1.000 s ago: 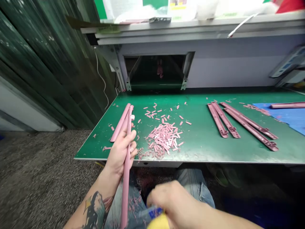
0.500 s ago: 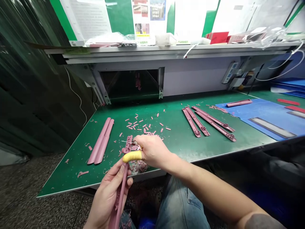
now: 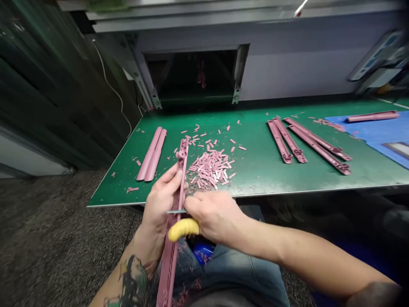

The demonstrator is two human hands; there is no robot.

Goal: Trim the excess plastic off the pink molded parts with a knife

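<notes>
A long pink plastic channel-shaped part (image 3: 170, 260) runs from the table's front edge down toward my lap, its inner side with small moulded features facing up. My left hand (image 3: 162, 192) is wrapped round it near its upper half. In my right hand (image 3: 217, 216) is a knife with a thin blade (image 3: 175, 211), which lies across the part's edge just below my left fingers; its handle is hidden in my fist. A yellow finger cot (image 3: 183, 229) covers my right thumb, close to the part's edge.
A heap of small pink offcuts (image 3: 211, 168) lies on the green table (image 3: 249, 179). Two pink tubular parts (image 3: 152, 154) rest at the left, several pink channel parts (image 3: 319, 149) at the right. A blue sheet (image 3: 370, 134) lies far right. Overhead runs a shelf edge (image 3: 191, 19).
My right hand has moved the blade from the part's far end down along its edge toward me. The camera view has tilted downward, and the left hand still grips the part.
</notes>
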